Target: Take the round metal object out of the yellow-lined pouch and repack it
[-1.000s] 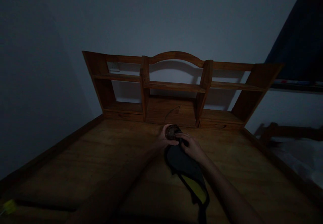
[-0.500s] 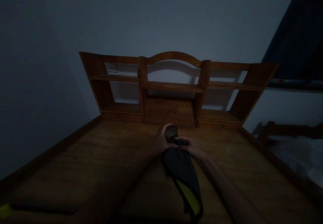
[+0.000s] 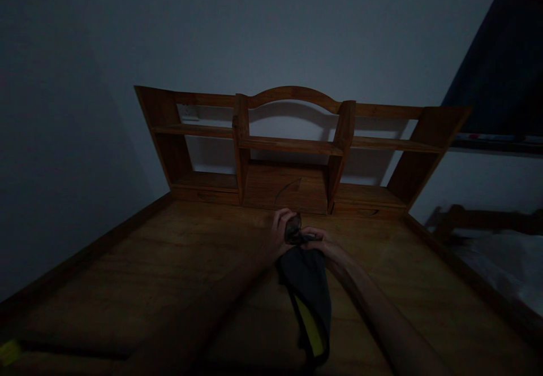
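In the dim light my left hand [image 3: 280,236] has its fingers wrapped around a small, dark, shiny, rounded thing [image 3: 293,229] that looks like glass; its exact kind is hard to make out. My right hand [image 3: 321,244] pinches the upper end of a dark grey cloth [image 3: 306,280], right beside the shiny thing. The cloth hangs down toward me between my forearms, and a yellow underside shows along its lower part. Both hands are close together above the wooden desk [image 3: 220,246], and the fingertips partly hide where cloth and shiny thing meet.
A wooden shelf unit [image 3: 291,145] runs along the back of the desk, with small drawers at its base. Something yellow [image 3: 9,353] lies at the lower left edge. Off to the right stand a wooden frame [image 3: 487,219] and pale bedding [image 3: 504,263].
My left fingers have shifted over the top of the shiny thing, which is turned and now more covered. My right hand has moved slightly right, and the cloth's lower end has swung left.
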Motion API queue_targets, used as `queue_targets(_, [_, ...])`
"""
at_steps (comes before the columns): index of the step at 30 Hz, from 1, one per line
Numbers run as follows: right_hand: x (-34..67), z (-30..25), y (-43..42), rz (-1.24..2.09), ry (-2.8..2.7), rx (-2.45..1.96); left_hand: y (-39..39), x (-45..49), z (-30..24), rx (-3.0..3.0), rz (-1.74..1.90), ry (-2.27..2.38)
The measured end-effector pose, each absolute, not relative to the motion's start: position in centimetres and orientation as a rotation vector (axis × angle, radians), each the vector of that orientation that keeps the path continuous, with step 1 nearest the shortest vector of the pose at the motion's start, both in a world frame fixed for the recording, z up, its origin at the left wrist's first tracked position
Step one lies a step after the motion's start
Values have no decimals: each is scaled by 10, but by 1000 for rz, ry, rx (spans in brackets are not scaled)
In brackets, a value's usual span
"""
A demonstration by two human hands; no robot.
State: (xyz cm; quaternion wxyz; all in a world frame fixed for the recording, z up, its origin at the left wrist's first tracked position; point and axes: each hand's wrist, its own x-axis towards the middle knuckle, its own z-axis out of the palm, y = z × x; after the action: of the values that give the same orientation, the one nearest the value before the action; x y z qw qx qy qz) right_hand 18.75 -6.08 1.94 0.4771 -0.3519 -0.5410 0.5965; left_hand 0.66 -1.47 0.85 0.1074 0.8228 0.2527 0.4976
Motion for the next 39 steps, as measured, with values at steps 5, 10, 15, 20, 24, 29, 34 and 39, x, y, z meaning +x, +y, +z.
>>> queue_targets(5, [190, 24, -59, 1278, -1488, -943, -16, 3, 7, 2507, 1401, 879])
queue_targets(10, [192, 26, -58, 1031, -1783, -957, -24, 1, 14, 2554, 1282, 970])
queue_targets(15, [187, 18, -59, 768, -1891, -921, -26, -1, 21, 2516, 1307, 1074])
queue_targets(20, [185, 17, -58, 870, -1866, -915, -21, -2, 20, 2382, 1394, 1177])
queue_targets(24, [188, 17, -55, 1039, -1747, -959, -23, 0, 20, 2374, 1354, 1163])
queue_targets(29, [187, 19, -56, 1220, -1550, -926, -31, -1, 27, 2363, 1312, 1111])
queue_targets(34, [186, 19, -58, 1415, -1350, -850, -29, -1, 28, 2324, 1343, 1075])
queue_targets(39, [187, 17, -58, 1523, -1253, -792, -19, 3, 20, 2303, 1395, 1074])
